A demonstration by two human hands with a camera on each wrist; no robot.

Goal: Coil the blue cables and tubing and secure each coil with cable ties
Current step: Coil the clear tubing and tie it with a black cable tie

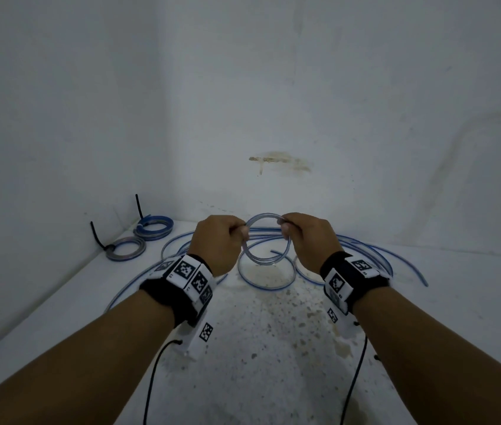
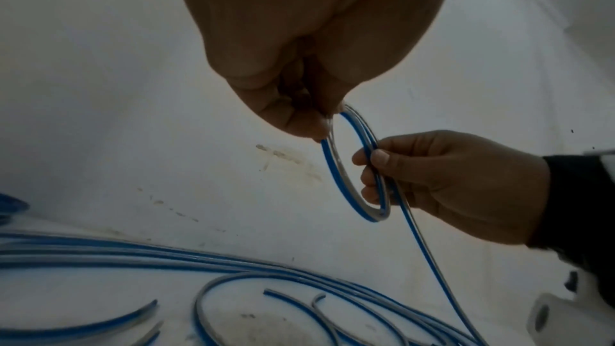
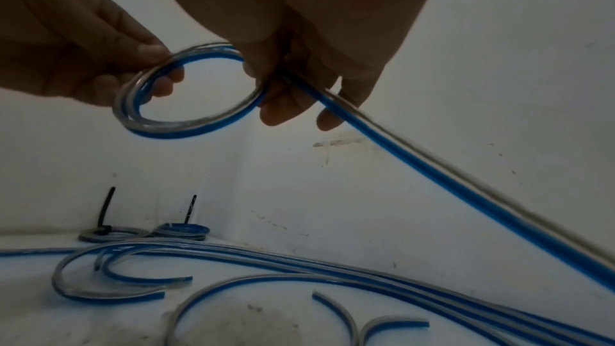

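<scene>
A small coil of clear tubing with a blue stripe (image 1: pixel 264 240) (image 2: pixel 346 167) (image 3: pixel 186 120) hangs in the air between my hands. My left hand (image 1: pixel 237 231) (image 2: pixel 319 120) (image 3: pixel 153 62) pinches its left side. My right hand (image 1: pixel 284 228) (image 2: pixel 376 167) (image 3: pixel 276 83) grips its right side, fingers curled round the strands. From the right hand a loose tail of the same tubing (image 3: pixel 449 183) (image 2: pixel 429 267) runs down to the surface. Several loose lengths of blue-striped tubing (image 1: pixel 365 250) (image 2: pixel 166 257) (image 3: pixel 299 262) lie spread on the white surface (image 1: pixel 273 348) below.
Two finished coils (image 1: pixel 126 248) (image 1: pixel 154 231) (image 3: pixel 181 230), each bound with a black cable tie (image 1: pixel 97 236) (image 1: pixel 139 207) (image 3: pixel 106 209), lie in the back left corner against the white walls (image 1: pixel 273 87). Short cut pieces of tubing (image 3: pixel 392 322) lie near me.
</scene>
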